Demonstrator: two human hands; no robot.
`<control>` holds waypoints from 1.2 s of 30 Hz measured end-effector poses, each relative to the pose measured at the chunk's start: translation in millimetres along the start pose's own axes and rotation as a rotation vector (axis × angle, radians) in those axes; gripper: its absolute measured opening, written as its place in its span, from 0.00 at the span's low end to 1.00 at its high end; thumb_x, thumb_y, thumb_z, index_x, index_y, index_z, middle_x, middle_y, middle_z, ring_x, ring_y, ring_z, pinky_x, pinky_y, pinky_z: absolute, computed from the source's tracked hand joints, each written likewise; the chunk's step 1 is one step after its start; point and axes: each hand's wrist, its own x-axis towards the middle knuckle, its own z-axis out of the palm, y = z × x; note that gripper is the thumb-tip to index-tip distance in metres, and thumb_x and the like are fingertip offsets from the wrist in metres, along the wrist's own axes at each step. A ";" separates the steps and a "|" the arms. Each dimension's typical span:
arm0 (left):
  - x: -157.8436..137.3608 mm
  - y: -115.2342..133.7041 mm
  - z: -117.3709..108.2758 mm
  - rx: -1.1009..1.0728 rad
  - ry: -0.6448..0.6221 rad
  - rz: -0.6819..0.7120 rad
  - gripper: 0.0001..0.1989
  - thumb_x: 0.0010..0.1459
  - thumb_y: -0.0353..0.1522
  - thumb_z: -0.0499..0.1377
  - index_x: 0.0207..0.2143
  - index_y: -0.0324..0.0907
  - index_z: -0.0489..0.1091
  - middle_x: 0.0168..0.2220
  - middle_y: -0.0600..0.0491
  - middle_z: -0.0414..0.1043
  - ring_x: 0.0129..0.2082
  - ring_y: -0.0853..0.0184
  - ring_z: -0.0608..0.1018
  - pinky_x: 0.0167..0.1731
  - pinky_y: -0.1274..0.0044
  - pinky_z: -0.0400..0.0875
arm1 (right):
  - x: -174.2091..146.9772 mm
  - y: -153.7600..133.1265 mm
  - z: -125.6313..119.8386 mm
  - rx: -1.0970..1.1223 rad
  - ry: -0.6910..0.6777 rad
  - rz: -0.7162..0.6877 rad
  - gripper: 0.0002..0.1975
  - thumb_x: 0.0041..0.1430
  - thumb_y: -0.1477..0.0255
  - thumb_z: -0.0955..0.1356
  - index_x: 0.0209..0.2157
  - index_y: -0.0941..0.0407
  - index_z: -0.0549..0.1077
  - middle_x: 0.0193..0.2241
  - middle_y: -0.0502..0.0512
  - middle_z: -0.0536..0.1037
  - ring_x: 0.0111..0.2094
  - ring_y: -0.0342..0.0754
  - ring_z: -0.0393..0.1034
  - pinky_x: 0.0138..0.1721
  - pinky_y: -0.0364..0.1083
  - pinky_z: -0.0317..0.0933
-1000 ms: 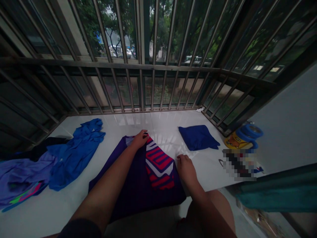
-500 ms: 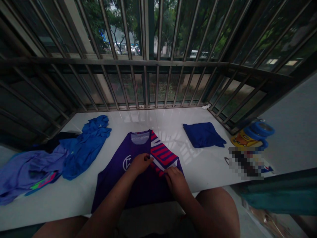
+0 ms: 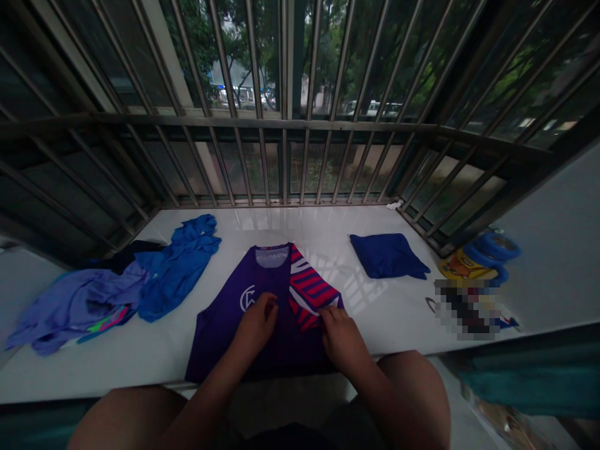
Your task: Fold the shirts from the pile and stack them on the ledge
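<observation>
A white ledge (image 3: 154, 359) bears everything; at its left, a heap of blue and lavender clothes (image 3: 180, 275) lies rumpled, apparently unfolded. The purple shirt (image 3: 220, 325) is spread at centre before the person, seemingly partway folded: a striped section (image 3: 312, 284) laps its right side, the left lies flat. A navy garment (image 3: 388, 256) at right looks finished. The right hand (image 3: 345, 337) touches the striped section's lower edge, the left hand (image 3: 257, 322) the shirt front, fingers bent, narrow; any pinch cannot be told.

Shirt (image 3: 293, 340) on ledge (image 3: 389, 325) (bars (image 3: 309, 124) behind), clothes (image 3: 178, 275) to its left, container (image 3: 471, 262) far right
</observation>
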 end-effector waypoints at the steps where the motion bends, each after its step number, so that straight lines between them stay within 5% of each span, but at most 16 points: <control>1: -9.7 -8.9 -5.8 0.039 0.055 0.043 0.12 0.70 0.35 0.55 0.53 0.46 0.72 0.48 0.47 0.84 0.48 0.58 0.85 0.52 0.67 0.78 | -0.3 -5.8 0.2 -0.001 0.003 -0.048 0.28 0.63 0.80 0.67 0.64 0.53 0.74 0.62 0.63 0.77 0.61 0.61 0.70 0.61 0.56 0.65; 4: -39.2 -38.4 -22.2 0.177 0.108 0.155 0.11 0.71 0.37 0.56 0.49 0.48 0.76 0.49 0.46 0.83 0.52 0.54 0.83 0.58 0.62 0.77 | 5.2 -21.7 6.6 -0.021 -0.017 -0.183 0.21 0.68 0.75 0.69 0.60 0.49 0.77 0.60 0.60 0.78 0.59 0.60 0.71 0.59 0.56 0.65; 8: -70.2 -76.6 -34.0 0.334 0.059 0.211 0.12 0.66 0.37 0.64 0.51 0.50 0.80 0.54 0.46 0.83 0.55 0.51 0.82 0.59 0.59 0.77 | 20.6 -29.2 16.3 -0.101 -0.037 -0.127 0.08 0.72 0.71 0.70 0.49 0.51 0.81 0.51 0.61 0.82 0.54 0.59 0.74 0.53 0.55 0.67; 12: -83.3 -96.8 -34.5 0.426 0.044 0.224 0.10 0.67 0.33 0.63 0.48 0.50 0.83 0.57 0.47 0.83 0.56 0.52 0.83 0.60 0.60 0.77 | 23.6 -35.3 14.9 -0.036 0.042 -0.168 0.09 0.75 0.70 0.67 0.48 0.52 0.80 0.49 0.60 0.82 0.52 0.56 0.74 0.54 0.54 0.67; 17: -82.7 -94.2 -32.1 0.498 0.037 0.215 0.14 0.72 0.29 0.57 0.47 0.49 0.83 0.55 0.48 0.83 0.55 0.54 0.83 0.58 0.59 0.76 | 6.4 -57.2 16.2 0.011 -0.049 -0.318 0.09 0.73 0.70 0.70 0.51 0.51 0.80 0.53 0.58 0.82 0.57 0.57 0.74 0.61 0.57 0.65; 22: -80.4 -87.9 -28.0 0.501 0.022 0.226 0.10 0.69 0.31 0.62 0.48 0.49 0.82 0.56 0.48 0.83 0.56 0.53 0.82 0.57 0.61 0.74 | -4.4 -59.2 23.1 -0.006 -0.090 -0.254 0.19 0.69 0.68 0.74 0.60 0.49 0.77 0.60 0.58 0.80 0.60 0.60 0.72 0.62 0.60 0.65; 30: -75.8 -71.0 -33.3 0.490 -0.014 0.215 0.11 0.73 0.31 0.56 0.46 0.46 0.80 0.51 0.48 0.83 0.51 0.56 0.82 0.54 0.63 0.74 | -6.2 -42.4 25.2 -0.063 -0.084 -0.254 0.07 0.73 0.71 0.70 0.47 0.50 0.82 0.48 0.56 0.84 0.52 0.55 0.74 0.56 0.53 0.65; 36: -75.4 -73.0 -28.2 0.419 0.067 0.260 0.10 0.74 0.33 0.56 0.46 0.47 0.79 0.49 0.48 0.83 0.49 0.56 0.83 0.53 0.62 0.76 | 6.3 5.4 -3.1 -0.065 0.018 -0.053 0.15 0.76 0.72 0.64 0.53 0.52 0.81 0.51 0.59 0.83 0.53 0.56 0.75 0.56 0.51 0.66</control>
